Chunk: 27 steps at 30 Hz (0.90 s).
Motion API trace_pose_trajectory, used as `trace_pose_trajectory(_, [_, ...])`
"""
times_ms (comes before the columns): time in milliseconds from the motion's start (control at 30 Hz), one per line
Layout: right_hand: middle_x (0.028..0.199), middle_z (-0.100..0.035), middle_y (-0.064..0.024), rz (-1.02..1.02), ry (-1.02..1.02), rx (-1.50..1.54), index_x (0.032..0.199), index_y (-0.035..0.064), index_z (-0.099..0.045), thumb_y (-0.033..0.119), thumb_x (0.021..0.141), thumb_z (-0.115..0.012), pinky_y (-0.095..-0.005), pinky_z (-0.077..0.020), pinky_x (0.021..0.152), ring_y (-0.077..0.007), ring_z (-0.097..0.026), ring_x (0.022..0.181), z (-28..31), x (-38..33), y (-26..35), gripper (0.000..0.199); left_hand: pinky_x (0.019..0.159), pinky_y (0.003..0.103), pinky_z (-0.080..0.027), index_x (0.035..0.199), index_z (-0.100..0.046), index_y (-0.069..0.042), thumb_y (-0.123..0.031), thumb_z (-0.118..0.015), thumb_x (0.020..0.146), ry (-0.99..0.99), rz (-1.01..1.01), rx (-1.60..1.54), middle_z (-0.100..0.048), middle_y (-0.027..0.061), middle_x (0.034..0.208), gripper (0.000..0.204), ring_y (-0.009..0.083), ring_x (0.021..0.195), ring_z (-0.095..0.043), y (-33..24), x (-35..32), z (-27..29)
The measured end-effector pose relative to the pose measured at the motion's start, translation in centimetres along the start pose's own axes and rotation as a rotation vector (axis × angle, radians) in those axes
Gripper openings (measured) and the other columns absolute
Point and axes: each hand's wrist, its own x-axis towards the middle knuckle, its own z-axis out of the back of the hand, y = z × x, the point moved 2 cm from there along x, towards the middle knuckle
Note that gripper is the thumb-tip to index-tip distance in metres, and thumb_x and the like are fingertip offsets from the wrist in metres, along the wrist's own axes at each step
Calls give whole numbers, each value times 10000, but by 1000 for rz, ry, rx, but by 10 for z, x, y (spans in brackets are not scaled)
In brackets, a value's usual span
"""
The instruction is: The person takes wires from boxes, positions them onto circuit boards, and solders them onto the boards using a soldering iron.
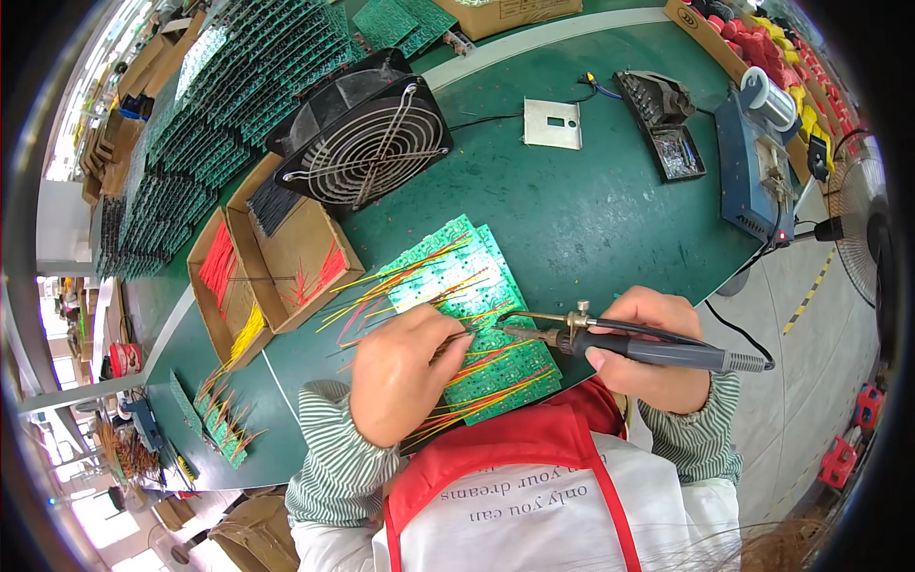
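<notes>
Head view: right hand (648, 348) grips soldering iron (629, 345); left hand (405, 372) (fingers curled) presses green circuit boards (457, 286).

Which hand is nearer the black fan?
Left. The left hand lies below the fan, on the circuit boards; the right hand, holding the soldering iron, is farther right.

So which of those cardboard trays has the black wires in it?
The cardboard tray nearest the fan, the right-hand one: black wires fill its far end. The left tray holds only red and yellow ones.

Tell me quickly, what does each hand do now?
Left hand: closed, pinching a wire on the green circuit boards.
Right hand: closed around the soldering iron.
</notes>
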Motion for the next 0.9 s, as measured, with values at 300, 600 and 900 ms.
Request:
trace_pose_trajectory(300, [607,-587,-31,-3,35,-22,760,6,-579,59,695,-713,-226,-401,478,-57,-515,523,-3,5,-5,158,563,342,-460,790,-649,-10,-91,-695,756,57,23,-11,-596,98,736,99,251,626,-586,6,4,-7])
trace_pose_trajectory(600, [626,-602,-35,16,-10,4,773,5,-591,51,691,-714,-224,-416,485,-70,-535,523,3,2,-3,155,551,336,-456,791,-650,-11,-84,-693,755,68,28,-29,-592,96,732,92,243,615,-576,6,4,-7])
trace_pose_trajectory(900, [644,-615,-42,9,10,-67,783,-1,-596,52,684,-710,-227,-434,507,-72,-557,549,13,-3,-1,161,604,317,-486,860,-673,-26,-90,-684,781,-238,130,245,-642,108,769,102,245,664,-618,13,-3,46])
